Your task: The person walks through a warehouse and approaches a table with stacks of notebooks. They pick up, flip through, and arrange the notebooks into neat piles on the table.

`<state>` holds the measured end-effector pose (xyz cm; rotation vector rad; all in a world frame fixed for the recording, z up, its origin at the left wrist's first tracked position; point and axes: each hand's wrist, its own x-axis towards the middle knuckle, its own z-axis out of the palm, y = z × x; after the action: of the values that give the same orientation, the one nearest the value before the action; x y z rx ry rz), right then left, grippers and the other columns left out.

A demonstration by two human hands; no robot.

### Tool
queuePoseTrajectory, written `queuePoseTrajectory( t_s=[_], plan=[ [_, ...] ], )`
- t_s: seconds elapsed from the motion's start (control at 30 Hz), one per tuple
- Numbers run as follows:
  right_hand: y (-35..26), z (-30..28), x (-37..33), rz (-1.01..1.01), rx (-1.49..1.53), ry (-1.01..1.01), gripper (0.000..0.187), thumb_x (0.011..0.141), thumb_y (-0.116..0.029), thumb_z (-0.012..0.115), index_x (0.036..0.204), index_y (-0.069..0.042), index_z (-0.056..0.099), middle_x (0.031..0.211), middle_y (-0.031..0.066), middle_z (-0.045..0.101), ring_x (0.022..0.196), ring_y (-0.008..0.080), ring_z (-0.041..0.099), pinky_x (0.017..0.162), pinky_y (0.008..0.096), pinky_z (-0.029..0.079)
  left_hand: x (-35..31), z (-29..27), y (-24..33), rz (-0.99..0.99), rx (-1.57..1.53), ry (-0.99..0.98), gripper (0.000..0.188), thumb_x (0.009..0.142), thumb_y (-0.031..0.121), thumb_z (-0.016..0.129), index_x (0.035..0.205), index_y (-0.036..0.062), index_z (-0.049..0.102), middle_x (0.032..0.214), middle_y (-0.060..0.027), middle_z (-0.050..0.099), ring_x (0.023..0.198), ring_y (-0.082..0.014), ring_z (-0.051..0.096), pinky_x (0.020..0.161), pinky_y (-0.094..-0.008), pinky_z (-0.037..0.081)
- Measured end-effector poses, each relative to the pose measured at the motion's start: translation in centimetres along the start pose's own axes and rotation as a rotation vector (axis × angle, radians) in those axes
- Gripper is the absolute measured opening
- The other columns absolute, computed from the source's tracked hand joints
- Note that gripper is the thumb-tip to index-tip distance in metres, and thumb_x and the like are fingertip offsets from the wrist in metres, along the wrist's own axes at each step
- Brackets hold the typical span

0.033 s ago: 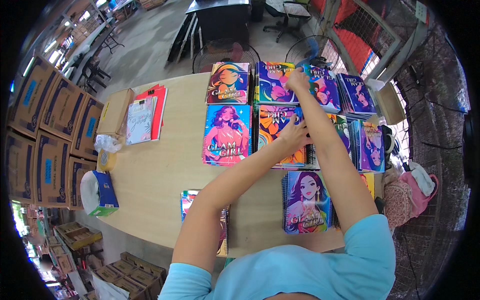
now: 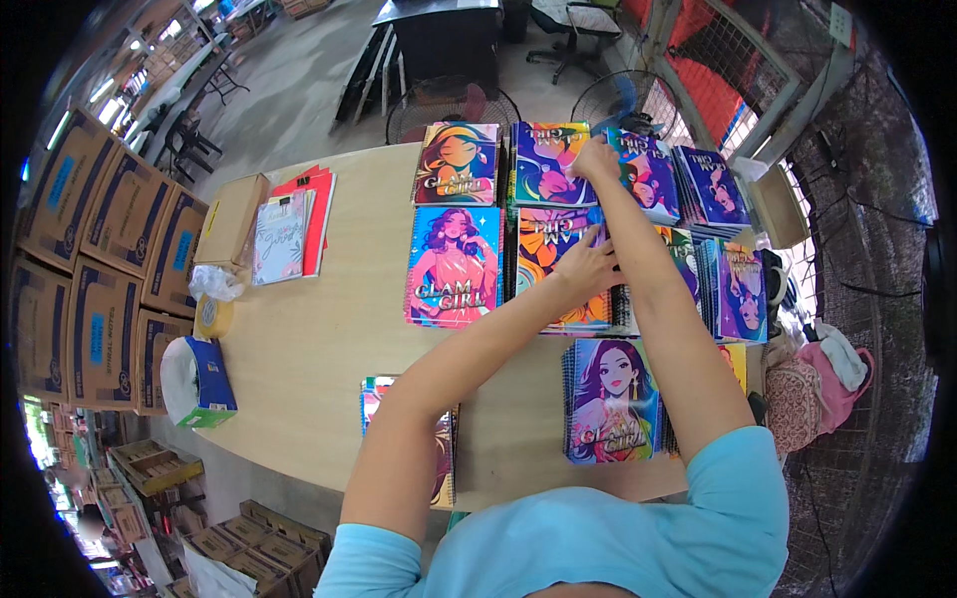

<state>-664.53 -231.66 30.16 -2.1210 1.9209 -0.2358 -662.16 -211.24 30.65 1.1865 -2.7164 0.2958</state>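
Observation:
Spiral notebooks with glossy illustrated covers lie in stacks on the table. My left hand (image 2: 590, 267) rests with fingers spread on the right edge of an orange-covered notebook (image 2: 538, 254). Farther out, my right hand (image 2: 596, 161) touches the right edge of a purple-covered notebook (image 2: 543, 169), thumb on the cover, other fingertips hidden. A stack topped by a pink-and-blue cover (image 2: 454, 264) lies left of my left hand. Another, with an orange-haired figure (image 2: 459, 164), is behind it. My right forearm partly hides a green-edged notebook (image 2: 680, 249). A purple-haired cover (image 2: 610, 399) lies nearer me.
More notebook stacks (image 2: 710, 184) fill the table's right side; another (image 2: 449, 463) is partly under my left arm. Left on the table (image 2: 329, 349) are red folders (image 2: 321, 214), a cardboard box (image 2: 229, 221) and tape (image 2: 211, 317). Cartons (image 2: 110, 319) rise beyond; fans (image 2: 623, 100) stand behind.

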Motion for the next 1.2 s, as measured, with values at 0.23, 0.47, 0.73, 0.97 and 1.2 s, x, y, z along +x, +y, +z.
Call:
queuePoseTrajectory(
  t_s=[0.23, 0.47, 0.73, 0.97, 1.2],
  plan=[
    [1.3, -9.1, -8.7, -0.636, 0.417, 0.469, 0.024, 0.085, -0.009, 0.053, 0.107, 0.001, 0.052, 0.103, 0.0225, 0.059, 0.098, 0.0328, 0.059, 0.082, 0.0389, 0.044, -15.9, -14.6, 1.7, -0.592, -0.512, 0.362, 0.028, 0.083, 0.010, 0.057, 0.111, 0.0114, 0.059, 0.113, -0.0102, 0.057, 0.098, -0.0236, 0.059, 0.077, -0.0341, 0.049],
    [2.6, -12.3, -33.6, -0.233, 1.582, -0.647, 0.050, 0.082, -0.010, 0.061, 0.127, -0.001, 0.041, 0.110, 0.0124, 0.057, 0.099, 0.0239, 0.058, 0.088, 0.0348, 0.045, -30.5, -13.2, 9.7, -1.208, -1.760, 0.968, 0.053, 0.095, 0.030, 0.047, 0.135, 0.0007, 0.029, 0.129, -0.0119, 0.048, 0.112, -0.0195, 0.053, 0.092, -0.0325, 0.045],
    [-1.1, 6.6, -49.1, -0.236, 1.177, -0.488, 0.088, 0.075, -0.006, 0.066, 0.143, -0.003, 0.010, 0.134, 0.0235, 0.033, 0.121, 0.0350, 0.039, 0.103, 0.0430, 0.030, -37.5, -8.3, 16.6, -1.374, -1.237, 0.520, 0.071, 0.084, 0.016, 0.058, 0.141, 0.0013, 0.019, 0.137, -0.0198, 0.036, 0.122, -0.0279, 0.042, 0.098, -0.0386, 0.037],
    [3.8, 1.3, -45.1, -0.584, 0.491, -0.197, 0.068, 0.074, -0.035, 0.070, 0.130, -0.007, 0.044, 0.117, 0.0215, 0.048, 0.110, 0.0323, 0.046, 0.091, 0.0431, 0.039, -30.3, -11.1, 15.6, -1.256, 0.109, 0.033, 0.077, 0.074, 0.015, 0.067, 0.139, 0.0032, 0.028, 0.140, -0.0279, 0.022, 0.125, -0.0465, 0.028, 0.097, -0.0506, 0.032],
    [16.9, -6.3, -12.8, -0.262, 0.490, 0.205, 0.031, 0.073, -0.022, 0.070, 0.092, 0.000, 0.060, 0.081, 0.0170, 0.063, 0.078, 0.0298, 0.063, 0.070, 0.0379, 0.049, -3.6, -5.9, 13.3, -0.404, -0.386, 0.158, 0.059, 0.074, 0.013, 0.067, 0.129, 0.0207, 0.049, 0.131, -0.0203, 0.039, 0.117, -0.0351, 0.044, 0.092, -0.0486, 0.038]
  ],
)
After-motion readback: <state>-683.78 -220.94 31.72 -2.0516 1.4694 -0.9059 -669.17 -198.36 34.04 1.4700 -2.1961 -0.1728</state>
